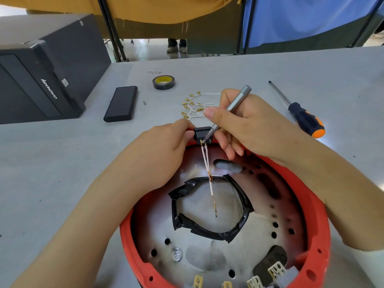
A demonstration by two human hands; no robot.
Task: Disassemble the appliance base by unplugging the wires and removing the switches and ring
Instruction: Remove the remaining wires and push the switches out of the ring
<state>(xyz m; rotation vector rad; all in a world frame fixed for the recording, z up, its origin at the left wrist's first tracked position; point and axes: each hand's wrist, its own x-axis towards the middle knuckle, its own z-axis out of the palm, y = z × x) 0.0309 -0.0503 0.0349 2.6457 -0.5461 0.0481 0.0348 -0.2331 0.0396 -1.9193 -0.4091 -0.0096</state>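
Risk noted at the switch (pixel 202 133), which sits at the far rim of the red base (pixel 318 215), lifted just above that rim. The tip of the grey tool (pixel 230 109) bears on the brass terminals at the switch's near face, where two pale wires (pixel 205 159) are still plugged in. If the tip slips off a terminal, it would likely run into the left fingers (pixel 187 134) just beside the switch, or nick the wire insulation. Prying sideways could bend a terminal rather than free it, and a hard pull might tear the wire out of its crimp (the wires look thin). The left hand (pixel 158 154) has its grip clenched on the switch, thumb and fingertips pinching its left side. The right hand (pixel 245 123) grasps the tool pen-fashion, fingers curled round the shaft, with no slack visible. The taped ring (pixel 207 231) still lies inside the base, nearer the person than the switch. Loose wires (pixel 195 104) already pulled lie on the bench (pixel 62 173) beyond the switch.
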